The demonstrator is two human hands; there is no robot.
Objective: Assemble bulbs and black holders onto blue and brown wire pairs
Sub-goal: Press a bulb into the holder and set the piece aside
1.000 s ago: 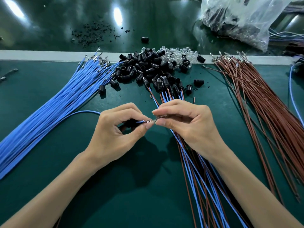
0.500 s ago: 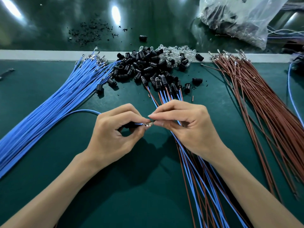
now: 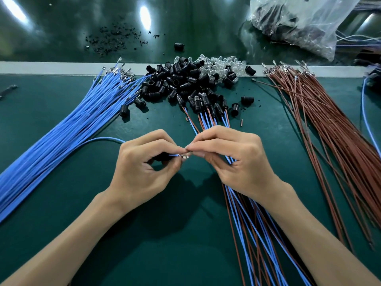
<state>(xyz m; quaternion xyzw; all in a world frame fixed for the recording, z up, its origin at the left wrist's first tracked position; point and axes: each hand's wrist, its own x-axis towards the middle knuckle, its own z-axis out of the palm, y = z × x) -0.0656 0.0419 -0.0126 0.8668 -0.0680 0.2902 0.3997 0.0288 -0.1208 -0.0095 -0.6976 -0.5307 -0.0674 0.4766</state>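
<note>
Bench, green mat point(image 3: 61, 203). Left hand point(image 3: 142, 168) pinches a single blue wire point(image 3: 99, 140) between thumb and forefinger, with a black holder point(image 3: 162, 156) tucked in the curled fingers. The wire's metal terminal point(image 3: 185, 156) sticks out toward the right hand point(image 3: 233, 162), whose thumb and forefinger pinch it at the tip.

Loose blue wire bundle point(image 3: 61, 129) lies left, brown wire bundle point(image 3: 334, 137) right. Holder pile point(image 3: 177, 79) and clear bulbs point(image 3: 222, 65) sit at the far edge. Finished blue-brown pairs point(image 3: 257, 234) run under the right wrist. Plastic bag point(image 3: 305, 21) at far right.
</note>
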